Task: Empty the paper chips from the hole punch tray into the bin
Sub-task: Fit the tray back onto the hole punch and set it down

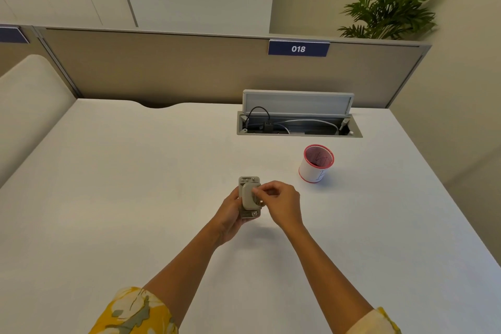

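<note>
A small beige-grey hole punch (pixel 249 195) is held just above the white table (pixel 135 184), near its middle. My left hand (pixel 230 214) wraps around its left side and underside. My right hand (pixel 282 203) pinches the punch's right edge with thumb and fingertips. The bin (pixel 315 164), a small white cup-shaped mesh container with a red rim, stands upright on the table to the right of and beyond my hands, about a hand's width away. No paper chips are visible from here.
An open cable box (pixel 298 122) with wires sits in the table's far side, its lid raised. A beige partition (pixel 189 68) with a blue "018" label closes off the back. A plant (pixel 393 8) stands beyond it at the right.
</note>
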{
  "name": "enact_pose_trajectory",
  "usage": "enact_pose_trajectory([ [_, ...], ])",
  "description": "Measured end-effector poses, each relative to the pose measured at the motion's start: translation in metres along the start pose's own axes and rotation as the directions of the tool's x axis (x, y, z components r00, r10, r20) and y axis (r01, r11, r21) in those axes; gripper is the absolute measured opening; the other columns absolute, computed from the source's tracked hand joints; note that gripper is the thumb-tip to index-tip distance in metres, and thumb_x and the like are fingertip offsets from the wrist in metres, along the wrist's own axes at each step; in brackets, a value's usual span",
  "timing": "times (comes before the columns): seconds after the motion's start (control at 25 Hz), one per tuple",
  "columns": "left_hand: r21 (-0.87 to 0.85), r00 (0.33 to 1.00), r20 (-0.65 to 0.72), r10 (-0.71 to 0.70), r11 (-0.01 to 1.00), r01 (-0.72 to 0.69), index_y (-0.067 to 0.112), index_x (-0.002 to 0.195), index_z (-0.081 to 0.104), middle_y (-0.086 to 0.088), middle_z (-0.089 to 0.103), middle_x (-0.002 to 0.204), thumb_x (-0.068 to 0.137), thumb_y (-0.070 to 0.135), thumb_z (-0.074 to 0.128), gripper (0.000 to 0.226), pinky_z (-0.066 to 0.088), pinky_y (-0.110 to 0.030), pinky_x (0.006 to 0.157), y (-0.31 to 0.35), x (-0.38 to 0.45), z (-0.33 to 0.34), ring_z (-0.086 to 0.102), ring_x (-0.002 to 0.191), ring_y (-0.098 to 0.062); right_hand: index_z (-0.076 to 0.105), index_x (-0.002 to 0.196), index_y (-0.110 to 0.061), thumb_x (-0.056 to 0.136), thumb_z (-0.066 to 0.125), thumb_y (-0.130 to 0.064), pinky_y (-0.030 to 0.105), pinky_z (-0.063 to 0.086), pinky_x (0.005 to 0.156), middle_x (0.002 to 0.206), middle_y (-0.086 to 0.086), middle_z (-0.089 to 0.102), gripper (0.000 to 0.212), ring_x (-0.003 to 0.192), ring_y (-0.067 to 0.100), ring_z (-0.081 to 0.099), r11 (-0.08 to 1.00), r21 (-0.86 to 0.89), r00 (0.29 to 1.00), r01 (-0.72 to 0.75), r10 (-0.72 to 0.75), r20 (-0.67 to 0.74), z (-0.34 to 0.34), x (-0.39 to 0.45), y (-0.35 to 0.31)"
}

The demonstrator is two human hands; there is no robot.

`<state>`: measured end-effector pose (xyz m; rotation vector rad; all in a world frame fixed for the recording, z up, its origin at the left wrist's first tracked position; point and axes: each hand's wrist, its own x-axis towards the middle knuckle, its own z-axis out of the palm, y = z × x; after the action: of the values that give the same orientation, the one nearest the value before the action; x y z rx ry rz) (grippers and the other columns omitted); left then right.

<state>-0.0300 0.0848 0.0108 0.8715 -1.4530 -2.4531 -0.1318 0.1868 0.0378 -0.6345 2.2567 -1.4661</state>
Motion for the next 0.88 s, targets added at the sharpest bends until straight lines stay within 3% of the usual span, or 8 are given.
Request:
enact_pose_trajectory([
  [0.12,0.018,1.000,0.005,-0.008,1.000,0.008,0.024,0.137,0.055,-0.015,0.069,0.125,0.104,0.012,0.042,0.038,0.053,-0.047,0.099,-0.003,-0.002,-0.002,0.068,0.114,-0.031,0.067,0.100,-0.014,0.083,0.075,-0.028,0.011,0.047,0.069,0.091,-0.005,0.068,0.024,0.082,0.011,0.064,1.000,0.006,0.996,-0.003,0.004,-0.090,-0.006,0.010,0.004],
  [0.28,0.063,0.999,0.034,-0.032,0.998,0.029,0.023,0.135,0.056,-0.019,0.071,0.120,0.098,0.003,0.050,0.042,0.055,-0.044,0.094,-0.004,-0.006,-0.003,0.070,0.110,-0.034,0.070,0.114,-0.016,0.091,0.065,-0.025,0.029,0.055,0.088,0.110,0.000,0.071,0.025,0.094,0.017,0.067,0.997,-0.031,0.988,-0.066,0.070,0.136,-0.012,0.023,0.006],
  [0.52,0.123,0.996,0.082,-0.038,0.992,0.028,0.026,0.133,0.058,-0.015,0.071,0.122,0.099,0.008,0.050,0.040,0.053,-0.048,0.098,-0.004,-0.008,-0.008,0.069,0.113,-0.031,0.077,0.103,-0.012,0.088,0.069,-0.015,0.035,0.059,0.085,0.098,0.004,0.075,0.017,0.091,0.022,0.071,0.992,-0.017,0.968,-0.129,0.129,0.214,-0.012,0.029,0.013],
  [0.68,0.232,0.992,0.118,-0.048,0.972,0.019,0.020,0.134,0.058,-0.017,0.067,0.125,0.101,0.016,0.050,0.034,0.056,-0.046,0.095,0.001,-0.007,-0.007,0.066,0.116,-0.029,0.077,0.097,-0.015,0.087,0.070,-0.013,0.033,0.059,0.084,0.090,0.001,0.075,0.013,0.086,0.019,0.071,0.989,-0.075,0.974,-0.130,0.142,0.174,-0.012,0.030,0.013],
  [0.88,0.310,0.995,0.091,-0.042,0.951,0.012,0.012,0.127,0.065,-0.020,0.068,0.119,0.101,0.014,0.052,0.029,0.060,-0.040,0.084,0.007,-0.002,-0.012,0.068,0.098,-0.025,0.077,0.097,-0.018,0.086,0.070,-0.013,0.026,0.058,0.080,0.093,-0.001,0.075,0.014,0.088,0.016,0.071,0.992,0.021,0.978,-0.127,0.122,0.169,-0.010,0.027,0.013],
])
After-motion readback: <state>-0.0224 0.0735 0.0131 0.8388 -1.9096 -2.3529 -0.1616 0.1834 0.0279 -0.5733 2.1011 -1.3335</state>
